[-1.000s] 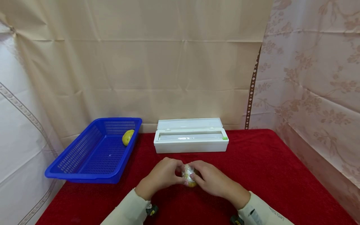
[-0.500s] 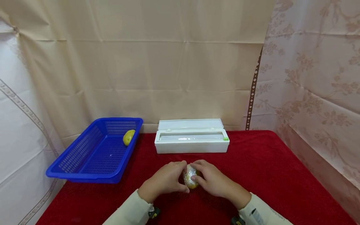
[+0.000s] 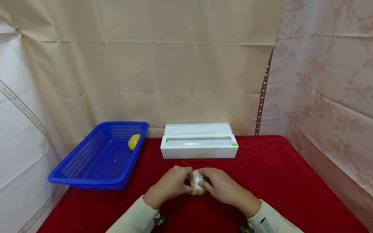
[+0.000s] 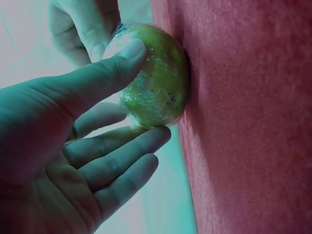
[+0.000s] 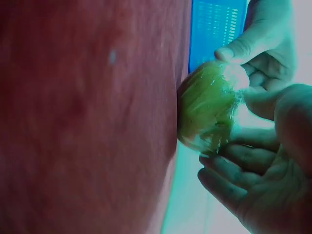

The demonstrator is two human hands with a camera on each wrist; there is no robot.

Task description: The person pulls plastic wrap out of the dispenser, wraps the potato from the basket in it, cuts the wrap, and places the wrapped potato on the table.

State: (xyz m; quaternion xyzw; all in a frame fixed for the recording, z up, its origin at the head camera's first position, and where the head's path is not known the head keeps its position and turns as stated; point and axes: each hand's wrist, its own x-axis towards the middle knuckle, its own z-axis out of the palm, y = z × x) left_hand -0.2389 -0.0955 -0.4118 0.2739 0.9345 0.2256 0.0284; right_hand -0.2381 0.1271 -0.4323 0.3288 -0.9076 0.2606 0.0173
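Observation:
A yellow-green fruit (image 3: 198,188) wrapped in clear cling film sits on the red cloth between both hands. From its left side my left hand (image 3: 172,183) holds it; in the left wrist view the thumb lies across the film and the fingertips are at the lower edge of the fruit (image 4: 163,80). My right hand (image 3: 222,187) grips the opposite side, thumb nearer me and fingers at the far side. Creased, shiny film shows on the fruit (image 5: 207,105) in the right wrist view.
Behind the hands stands a white cling film dispenser box (image 3: 199,152), its lid raised and a green slider (image 3: 234,144) at its right end. To the left is a blue plastic basket (image 3: 87,185) with another yellow fruit (image 3: 134,142). A red cloth (image 3: 279,181) covers the table.
The left hand loosened from the fruit, its thumb swinging away, then drew back in around it. More of the wrapped fruit shows between the hands. The right hand has barely moved.

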